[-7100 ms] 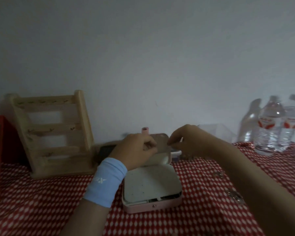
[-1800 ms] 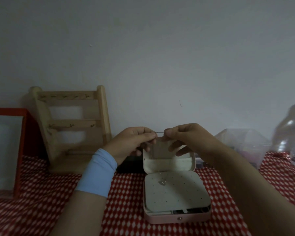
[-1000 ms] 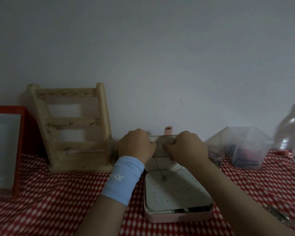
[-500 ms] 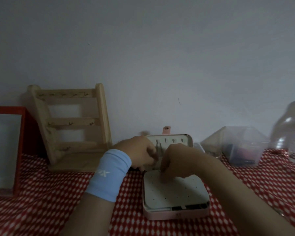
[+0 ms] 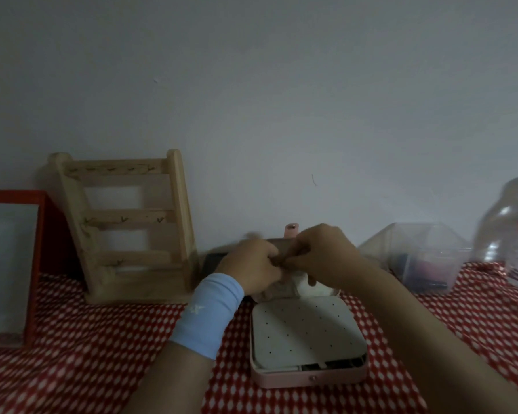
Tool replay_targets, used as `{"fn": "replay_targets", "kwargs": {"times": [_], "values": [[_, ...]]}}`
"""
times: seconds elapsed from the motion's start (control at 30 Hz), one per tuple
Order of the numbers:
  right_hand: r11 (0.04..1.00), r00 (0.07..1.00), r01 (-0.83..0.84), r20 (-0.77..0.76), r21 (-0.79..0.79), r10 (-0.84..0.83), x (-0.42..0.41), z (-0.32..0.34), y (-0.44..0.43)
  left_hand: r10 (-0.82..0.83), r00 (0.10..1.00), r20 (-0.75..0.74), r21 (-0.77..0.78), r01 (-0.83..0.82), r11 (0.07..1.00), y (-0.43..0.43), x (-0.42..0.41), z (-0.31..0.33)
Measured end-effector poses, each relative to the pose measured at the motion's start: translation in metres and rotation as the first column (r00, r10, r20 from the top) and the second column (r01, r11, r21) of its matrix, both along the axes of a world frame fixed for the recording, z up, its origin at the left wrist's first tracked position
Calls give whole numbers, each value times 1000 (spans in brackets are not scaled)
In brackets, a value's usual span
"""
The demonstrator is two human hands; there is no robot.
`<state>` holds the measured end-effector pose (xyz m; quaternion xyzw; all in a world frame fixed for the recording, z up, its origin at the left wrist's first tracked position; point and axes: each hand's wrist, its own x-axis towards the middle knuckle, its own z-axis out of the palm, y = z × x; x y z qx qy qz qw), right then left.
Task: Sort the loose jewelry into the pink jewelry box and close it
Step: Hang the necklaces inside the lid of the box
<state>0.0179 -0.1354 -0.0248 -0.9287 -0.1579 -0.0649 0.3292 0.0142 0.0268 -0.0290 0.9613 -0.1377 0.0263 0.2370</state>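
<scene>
The pink jewelry box [image 5: 308, 379] lies open on the red-and-white cloth, and its white perforated panel [image 5: 305, 333] is bare. The lid stands upright at the back, mostly hidden; only its pink tab [image 5: 291, 236] shows above my fingers. My left hand [image 5: 251, 270], with a light blue wristband, and my right hand [image 5: 320, 255] meet in front of the lid. Their fingertips are pinched together there. The thin necklace chain they pinch is too fine and too covered to make out.
A wooden hook rack [image 5: 126, 231] leans on the wall at the left, next to a red-framed panel [image 5: 33, 264]. A dark flat object [image 5: 213, 262] lies behind my left hand. At the right are a clear plastic container [image 5: 422, 258] and water bottles [image 5: 515, 228].
Both hands rose from the panel's back edge to the lid's upper part and closed together. The pendant seen hanging over the panel a second ago is out of sight.
</scene>
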Motion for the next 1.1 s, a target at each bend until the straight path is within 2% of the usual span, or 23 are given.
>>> {"fn": "replay_targets", "kwargs": {"times": [0.07, 0.13, 0.2, 0.3, 0.43, 0.53, 0.73, 0.87, 1.0, 1.1], "values": [[994, 992, 25, 123, 108, -38, -1, -2, 0, 45, 997, 68, -91, -39, 995, 0, 1, -2], [994, 967, 71, 238, 79, -88, 4, -7, 1, 97, 985, 140, -128, -79, 989, 5, 1, -1], [987, 945, 136, 310, -89, -102, 9, -15, 3, 108, 985, 135, -136, -89, 987, 10, 0, 4], [923, 944, 198, 317, -331, -89, 10, -21, 6, 65, 996, 55, -149, -56, 987, 14, -4, 12], [885, 929, 220, 365, -410, -61, 8, -15, 1, -8, 998, 63, 41, 5, 999, 11, -6, 9], [851, 952, 208, 299, -482, -64, 10, -16, -1, -37, 996, 82, 180, 22, 983, 5, -7, 6], [785, 979, 90, 201, -613, 45, 3, -19, 5, -48, 990, 132, 326, 3, 945, -1, -7, 3], [828, 958, 139, 285, -544, 26, 3, -23, 8, -103, 973, 207, 401, 12, 916, -6, -11, -1], [842, 953, 90, 293, -532, 83, 4, -22, 3, -90, 963, 253, 314, 6, 949, -6, -8, -3], [868, 951, 141, 309, -476, 16, 10, -20, -2, -59, 931, 359, 250, -35, 968, -1, -8, 0]]}}
